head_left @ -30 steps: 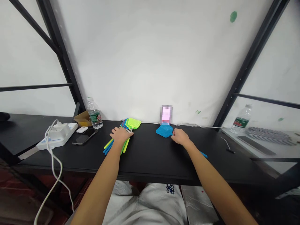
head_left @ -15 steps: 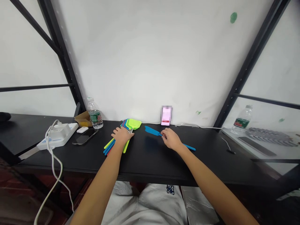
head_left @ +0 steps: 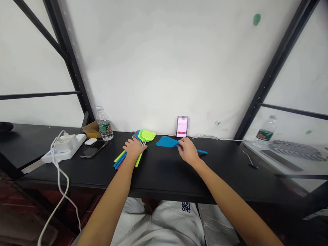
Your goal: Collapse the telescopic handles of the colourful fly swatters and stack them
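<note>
Several fly swatters [head_left: 148, 135] lie gathered in a fanned bunch on the desk [head_left: 159, 174], the left hand [head_left: 134, 148] laid over them, fingers spread. One blue swatter [head_left: 167, 141] is outside it — gripped by the right hand [head_left: 188, 150], its head just beside the bunch.

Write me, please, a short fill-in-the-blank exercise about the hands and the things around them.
1. The right hand holds a fly swatter coloured ____.
2. The left hand rests on a bunch of swatters, whose heads lie nearer the wall than their ____ do.
3. The lit phone is nearer to the ____ hand.
4. The dark-screened phone lies to the bunch's ____.

Missing words: blue; handles; right; left.
</note>
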The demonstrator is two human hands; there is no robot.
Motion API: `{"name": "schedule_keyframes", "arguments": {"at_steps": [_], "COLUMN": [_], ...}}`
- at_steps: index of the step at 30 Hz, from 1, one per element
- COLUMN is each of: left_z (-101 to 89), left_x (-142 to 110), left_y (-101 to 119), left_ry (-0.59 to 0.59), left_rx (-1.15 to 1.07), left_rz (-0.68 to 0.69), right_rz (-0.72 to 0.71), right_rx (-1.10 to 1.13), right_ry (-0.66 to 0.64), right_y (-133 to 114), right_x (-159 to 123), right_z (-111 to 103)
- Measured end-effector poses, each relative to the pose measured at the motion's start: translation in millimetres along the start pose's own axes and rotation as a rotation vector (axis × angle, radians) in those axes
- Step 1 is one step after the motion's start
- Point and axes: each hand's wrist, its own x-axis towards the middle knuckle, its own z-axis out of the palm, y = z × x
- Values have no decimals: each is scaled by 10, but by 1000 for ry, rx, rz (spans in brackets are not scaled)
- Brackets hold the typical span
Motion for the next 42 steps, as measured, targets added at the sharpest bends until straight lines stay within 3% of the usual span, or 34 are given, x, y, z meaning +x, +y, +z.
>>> {"name": "schedule_keyframes", "arguments": {"at_steps": [7, 17, 22, 25, 28, 37, 42], "left_z": [-10, -104, -186, -218, -229, -157, -132], "left_x": [-6, -87, -159, -186, -218, -425, -550], "left_y": [5, 47, 90, 122, 176, 377, 431], "left_ry": [-6, 5, 188, 305, 334, 210, 245], "left_rx": [1, -38, -81, -145, -215, -307, -356], "left_rz": [1, 21, 88, 198, 332, 680, 886], "right_rz": [-50, 9, 34, 49, 70, 198, 205], "right_rx": [46, -18, -63, -53, -8, 262, 384], "right_ry": [54, 53, 89, 123, 148, 134, 216], "right_y": [-76, -110, -90, -105, -138, -154, -168], "right_x": [6, -21, -18, -14, -11, -15, -24], "right_z": [-57, -37, -35, -44, -76, -84, -70]}}
